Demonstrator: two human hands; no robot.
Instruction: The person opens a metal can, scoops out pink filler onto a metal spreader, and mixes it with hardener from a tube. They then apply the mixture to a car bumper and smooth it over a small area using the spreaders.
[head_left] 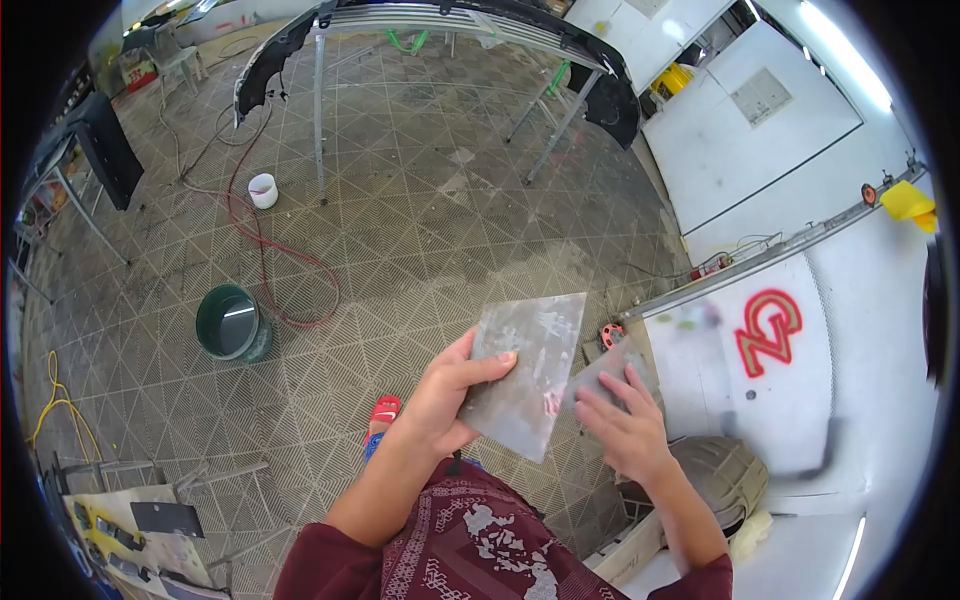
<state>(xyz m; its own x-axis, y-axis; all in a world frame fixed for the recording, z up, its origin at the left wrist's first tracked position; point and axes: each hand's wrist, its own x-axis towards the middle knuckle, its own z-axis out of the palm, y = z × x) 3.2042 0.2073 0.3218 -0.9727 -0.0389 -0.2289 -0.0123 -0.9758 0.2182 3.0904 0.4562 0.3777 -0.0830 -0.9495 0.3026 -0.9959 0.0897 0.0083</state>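
The left hand (448,390) grips the grey plate (530,370) before the torso, thumb on top; the right hand (628,425) holds 1 thin sheet (622,358) beside it. Both look light (the sheet perhaps flexible), best held near an edge.

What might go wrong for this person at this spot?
The flat grey sheet is gripped only along one side by the left hand, so it might slip or tilt. The red hose lies loosely looped on the floor, where it could trip someone walking that way. The open green bucket beside it seems to hold liquid, which might spill if kicked.
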